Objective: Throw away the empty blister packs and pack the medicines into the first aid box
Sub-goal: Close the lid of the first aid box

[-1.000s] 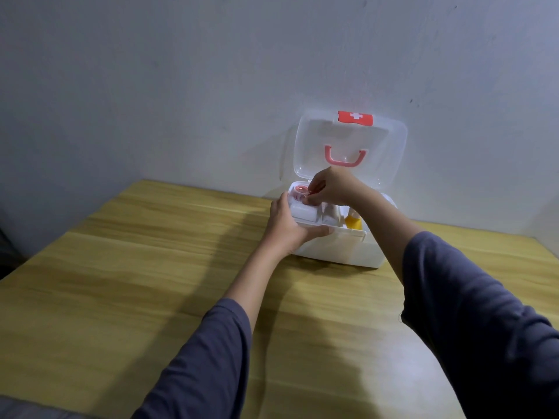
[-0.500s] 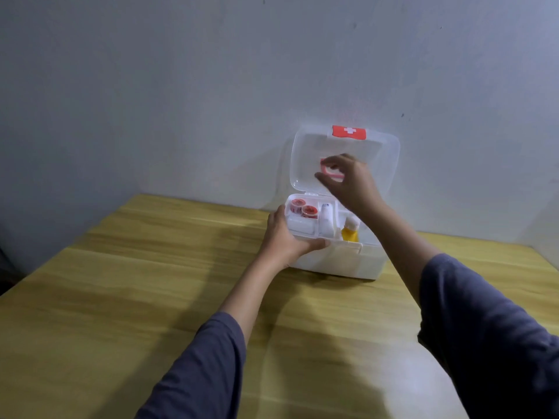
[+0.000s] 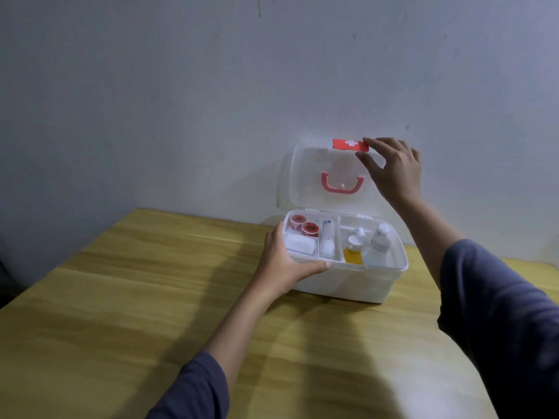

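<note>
A white plastic first aid box (image 3: 341, 282) sits on the yellow wooden tabletop (image 3: 136, 297) close against the pale grey wall (image 3: 181, 101), its clear plastic lid (image 3: 308, 182) standing open and upright behind it. The left hand (image 3: 282, 264) has its grip wrapped around the box's front left corner, thumb lying along the front rim and fingers curled onto the left edge, pressed against the plastic. The right hand (image 3: 393, 170) is raised at the top right of the lid with its grip spread, fingers apart; the fingertips (image 3: 367, 142) reach the right end of the red latch with a white cross (image 3: 349, 144), and the thumb sits in front of the lid panel, though whether it has actually pinched the lid cannot be told. A pink curved handle (image 3: 341, 186) shows through the lid. Inside the box, a white divided tray holds two red-and-white tape rolls (image 3: 304, 225) in the rear left compartment, a white wrapped pad (image 3: 299, 244) just in front of them, and a slim white tube (image 3: 327, 238) in the narrow middle slot. To the right stand a small yellow bottle with a white cap (image 3: 353, 251) and a white bottle (image 3: 380, 240), upright and near each other. Both forearms wear dark blue-grey sleeves (image 3: 499, 313).
</note>
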{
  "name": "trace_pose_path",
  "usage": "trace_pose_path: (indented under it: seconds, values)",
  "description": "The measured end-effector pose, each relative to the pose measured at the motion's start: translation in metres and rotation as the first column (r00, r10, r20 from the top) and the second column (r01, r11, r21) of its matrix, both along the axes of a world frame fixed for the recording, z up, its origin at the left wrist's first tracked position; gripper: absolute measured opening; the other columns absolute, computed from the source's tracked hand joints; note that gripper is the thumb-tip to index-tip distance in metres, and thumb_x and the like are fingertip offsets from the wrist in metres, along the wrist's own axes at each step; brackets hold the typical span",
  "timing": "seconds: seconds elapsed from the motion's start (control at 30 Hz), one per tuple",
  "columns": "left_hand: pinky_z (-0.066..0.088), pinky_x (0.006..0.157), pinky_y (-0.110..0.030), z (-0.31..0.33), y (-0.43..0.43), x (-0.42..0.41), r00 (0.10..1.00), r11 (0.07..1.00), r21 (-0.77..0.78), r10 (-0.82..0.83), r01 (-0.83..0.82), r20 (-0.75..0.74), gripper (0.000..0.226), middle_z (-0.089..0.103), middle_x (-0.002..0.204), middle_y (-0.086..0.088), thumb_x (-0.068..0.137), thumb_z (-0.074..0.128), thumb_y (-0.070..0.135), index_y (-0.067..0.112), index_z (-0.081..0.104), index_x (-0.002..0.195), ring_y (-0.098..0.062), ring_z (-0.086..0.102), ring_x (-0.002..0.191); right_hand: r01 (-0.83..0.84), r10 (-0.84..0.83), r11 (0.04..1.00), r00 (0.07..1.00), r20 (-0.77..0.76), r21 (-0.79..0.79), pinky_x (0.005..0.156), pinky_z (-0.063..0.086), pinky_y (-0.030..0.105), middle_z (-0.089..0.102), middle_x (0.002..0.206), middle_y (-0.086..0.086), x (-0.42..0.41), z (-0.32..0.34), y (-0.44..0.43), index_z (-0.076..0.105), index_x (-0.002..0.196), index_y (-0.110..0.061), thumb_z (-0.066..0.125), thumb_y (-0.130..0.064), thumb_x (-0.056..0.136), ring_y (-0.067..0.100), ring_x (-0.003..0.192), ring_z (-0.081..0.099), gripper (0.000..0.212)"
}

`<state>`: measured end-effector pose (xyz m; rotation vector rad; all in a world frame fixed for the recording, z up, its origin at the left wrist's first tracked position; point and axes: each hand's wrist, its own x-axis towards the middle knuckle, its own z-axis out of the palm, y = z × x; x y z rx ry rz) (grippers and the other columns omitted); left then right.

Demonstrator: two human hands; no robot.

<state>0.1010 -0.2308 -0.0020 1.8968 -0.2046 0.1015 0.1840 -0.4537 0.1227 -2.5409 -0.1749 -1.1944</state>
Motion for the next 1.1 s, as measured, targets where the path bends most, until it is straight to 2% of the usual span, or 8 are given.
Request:
trace_pose_path:
  seconds: [0.4,0.5,0.6,0.67,0.77,0.9,0.97,1.1]
  values:
    - [0.044,0.113,-0.04,0.004,0.0,0.0,1.0,1.0,0.023,0.001,-0.001,-0.008,0.12,0.04,0.145,0.002,0.047,0.09,0.053,0.022,0.036,0.15,-0.017,0.046,0.134,-0.103,0.11,0.993,0.982,0.154,-0.051,0.078,0.035,0.032,0.069,0.109,0.008,-0.027,0.005,0.001,0.065,0.114,-0.018,0.05,-0.041,0.09,0.026,0.098,0.06,0.036]
    - [0.047,0.111,-0.043,0.01,-0.002,-0.004,1.0,1.0,0.005,0.021,-0.021,-0.012,0.128,0.044,0.144,-0.001,0.035,0.084,0.06,0.019,0.04,0.148,-0.02,0.05,0.133,-0.151,0.151,0.988,0.975,0.165,-0.014,0.081,0.04,0.035,0.068,0.11,0.01,-0.05,-0.003,0.004,0.065,0.114,-0.014,0.053,-0.035,0.09,0.027,0.099,0.061,0.034]
    - [0.051,0.106,-0.047,0.012,-0.004,-0.004,1.0,0.998,-0.062,0.006,-0.005,0.011,0.117,0.056,0.139,-0.007,0.036,0.086,0.053,0.015,0.05,0.14,-0.025,0.057,0.128,-0.19,0.182,0.981,0.96,0.212,0.022,0.08,0.045,0.04,0.069,0.105,0.01,-0.076,-0.015,0.009,0.067,0.109,-0.012,0.056,-0.03,0.089,0.028,0.095,0.064,0.028]
    - [0.053,0.102,-0.041,0.011,-0.006,-0.006,1.0,0.994,-0.111,-0.012,0.014,0.026,0.104,0.063,0.132,-0.004,0.04,0.088,0.047,0.017,0.054,0.134,-0.021,0.061,0.123,-0.201,0.194,0.98,0.955,0.226,0.008,0.078,0.047,0.041,0.07,0.103,0.011,-0.093,-0.025,0.011,0.068,0.107,-0.011,0.058,-0.026,0.089,0.029,0.092,0.065,0.026]
    - [0.051,0.084,-0.014,0.006,-0.005,-0.009,0.999,0.983,-0.183,-0.017,0.023,0.036,0.086,0.065,0.116,0.016,0.045,0.092,0.039,0.032,0.055,0.123,-0.002,0.064,0.111,-0.214,0.215,0.976,0.948,0.233,-0.028,0.075,0.048,0.041,0.07,0.098,0.011,-0.113,-0.038,0.012,0.069,0.104,-0.009,0.059,-0.022,0.088,0.028,0.088,0.065,0.023]
    - [0.045,0.09,-0.018,0.002,-0.007,-0.012,0.999,0.972,-0.235,0.001,0.01,0.045,0.082,0.06,0.124,0.015,0.064,0.093,0.022,0.033,0.05,0.134,-0.013,0.054,0.124,-0.25,0.265,0.964,0.942,0.204,-0.094,0.071,0.047,0.036,0.071,0.091,0.011,-0.135,-0.065,0.015,0.07,0.098,-0.006,0.058,-0.018,0.088,0.026,0.083,0.065,0.021]
    - [0.042,0.089,-0.012,-0.002,-0.007,-0.014,0.998,0.965,-0.263,0.008,0.008,0.059,0.083,0.057,0.123,0.022,0.063,0.094,0.028,0.036,0.049,0.132,-0.011,0.051,0.127,-0.271,0.281,0.959,0.945,0.167,-0.083,0.072,0.051,0.039,0.072,0.091,0.011,-0.143,-0.083,0.015,0.071,0.096,-0.004,0.059,-0.015,0.087,0.026,0.085,0.066,0.018]
    - [0.046,0.1,-0.021,-0.008,-0.008,-0.015,0.997,0.958,-0.287,0.001,0.021,0.076,0.104,0.058,0.131,0.016,0.048,0.088,0.054,0.028,0.047,0.141,-0.009,0.052,0.128,-0.312,0.31,0.95,0.94,0.142,-0.014,0.081,0.051,0.036,0.071,0.093,0.011,-0.152,-0.102,0.016,0.071,0.095,-0.003,0.061,-0.008,0.086,0.026,0.093,0.066,0.014]
